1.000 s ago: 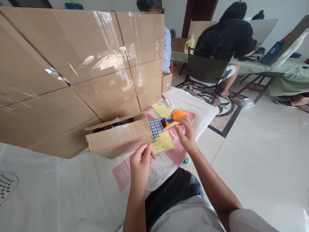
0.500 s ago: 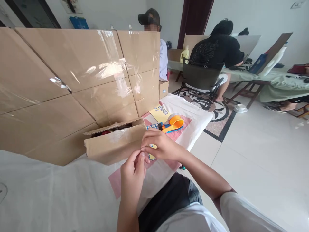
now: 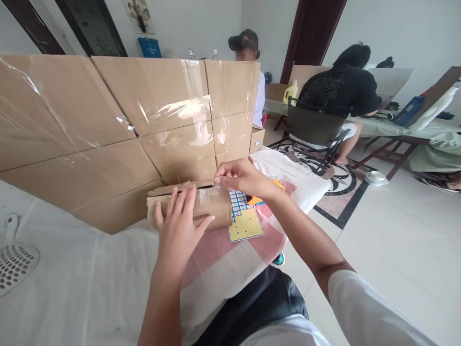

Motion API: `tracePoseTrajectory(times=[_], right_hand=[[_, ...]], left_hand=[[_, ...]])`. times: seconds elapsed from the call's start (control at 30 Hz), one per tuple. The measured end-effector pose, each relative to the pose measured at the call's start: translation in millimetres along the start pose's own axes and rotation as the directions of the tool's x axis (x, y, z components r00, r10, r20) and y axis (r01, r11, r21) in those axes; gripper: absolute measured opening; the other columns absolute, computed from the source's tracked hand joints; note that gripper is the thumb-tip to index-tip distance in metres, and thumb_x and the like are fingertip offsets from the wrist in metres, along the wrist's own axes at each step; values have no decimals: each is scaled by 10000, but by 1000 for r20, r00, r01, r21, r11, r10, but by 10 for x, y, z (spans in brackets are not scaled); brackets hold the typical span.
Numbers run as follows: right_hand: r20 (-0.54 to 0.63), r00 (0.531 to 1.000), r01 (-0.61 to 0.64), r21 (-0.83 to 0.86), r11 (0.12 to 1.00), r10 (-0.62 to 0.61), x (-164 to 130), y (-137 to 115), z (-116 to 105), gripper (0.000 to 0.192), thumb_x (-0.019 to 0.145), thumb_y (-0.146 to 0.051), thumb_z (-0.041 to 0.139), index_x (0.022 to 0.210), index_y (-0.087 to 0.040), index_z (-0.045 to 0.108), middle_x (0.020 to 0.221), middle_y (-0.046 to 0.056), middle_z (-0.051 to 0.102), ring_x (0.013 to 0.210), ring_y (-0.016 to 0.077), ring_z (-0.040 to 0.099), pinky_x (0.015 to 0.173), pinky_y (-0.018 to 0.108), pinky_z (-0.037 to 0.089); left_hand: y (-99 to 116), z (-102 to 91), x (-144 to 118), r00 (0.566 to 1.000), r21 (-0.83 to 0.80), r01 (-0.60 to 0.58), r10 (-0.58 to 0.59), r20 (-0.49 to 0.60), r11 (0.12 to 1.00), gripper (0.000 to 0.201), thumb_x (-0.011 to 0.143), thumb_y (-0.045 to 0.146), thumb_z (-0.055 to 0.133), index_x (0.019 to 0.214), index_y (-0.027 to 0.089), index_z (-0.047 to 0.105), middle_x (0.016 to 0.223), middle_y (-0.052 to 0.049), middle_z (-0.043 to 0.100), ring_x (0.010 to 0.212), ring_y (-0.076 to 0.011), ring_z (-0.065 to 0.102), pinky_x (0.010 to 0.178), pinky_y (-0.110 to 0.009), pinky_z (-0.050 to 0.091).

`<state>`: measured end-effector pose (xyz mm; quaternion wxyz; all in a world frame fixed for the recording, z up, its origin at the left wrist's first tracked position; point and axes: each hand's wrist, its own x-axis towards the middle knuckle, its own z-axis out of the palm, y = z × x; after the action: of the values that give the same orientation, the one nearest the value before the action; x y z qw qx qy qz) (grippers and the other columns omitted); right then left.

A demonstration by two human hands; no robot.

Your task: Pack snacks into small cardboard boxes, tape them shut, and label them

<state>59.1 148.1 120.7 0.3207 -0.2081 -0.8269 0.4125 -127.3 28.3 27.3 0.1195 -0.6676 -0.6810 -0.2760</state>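
A small cardboard box [image 3: 211, 211] lies on the cloth-covered table in front of me, a dark narrow gap along its top. My left hand [image 3: 180, 218] rests on the box's near side and top edge, fingers spread. Above the box's right end, my right hand [image 3: 241, 179] has thumb and fingers pinched together at the top edge. Whatever sits in that pinch is too small to make out; shiny clear tape shows on the box just below. Partly behind my right wrist is an orange tape dispenser [image 3: 255, 199]. A yellow and blue printed sheet [image 3: 247, 226] lies beside the box.
Taped cardboard boxes form a tall wall [image 3: 154, 105] behind the small box. A white perforated ladle [image 3: 18, 264] lies at far left. One person in a cap [image 3: 247, 43] is behind the wall; another sits on a chair [image 3: 317, 122] at right. A white bowl [image 3: 376, 178] stands on the floor.
My hands, pinched together in front of the box before, have parted. The left has moved left onto the box; the right has risen to its top edge. The view has shifted left.
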Motion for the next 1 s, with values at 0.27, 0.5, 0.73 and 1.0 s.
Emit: tracePoseTrajectory(times=[0.27,0.5,0.73,1.0], right_hand=[[17,999,-34,-468,883,48,346,517,503,119,909,-191,646,798,-185,686,857,20,682,990,215,554,916,383,331],[-234,970,-207,-638,742,69,436,574,495,562,780,-307,809,1285,-162,611,1340,190,515,1226,388,464,1004,544,378],[148,989,-8,-120,993,26,-179,894,217,1050,809,-537,786,1601,-237,166,1561,197,347,1457,344,381,1172,513,373],[-297,871,288,-338,896,-392,-912,1030,135,972,649,-457,868,1452,-287,346,1325,128,442,1286,350,481,1103,555,450]], left_hand=[[-22,143,-134,998,30,0,2,-67,1000,563,995,437,578,1532,296,487,1510,-139,579,1441,-368,477,1223,-659,108],[21,201,-117,998,87,-32,37,-52,996,340,1016,400,547,1315,336,695,1522,-133,566,1426,-357,483,1207,-695,94],[68,240,-386,985,78,12,2,-172,997,329,1005,403,574,1292,329,719,1639,-122,417,1549,-389,291,1221,-702,75],[19,342,-533,917,103,54,-9,-399,993,446,932,354,681,1364,243,664,1523,-212,513,1450,-430,447,1197,-651,286]])
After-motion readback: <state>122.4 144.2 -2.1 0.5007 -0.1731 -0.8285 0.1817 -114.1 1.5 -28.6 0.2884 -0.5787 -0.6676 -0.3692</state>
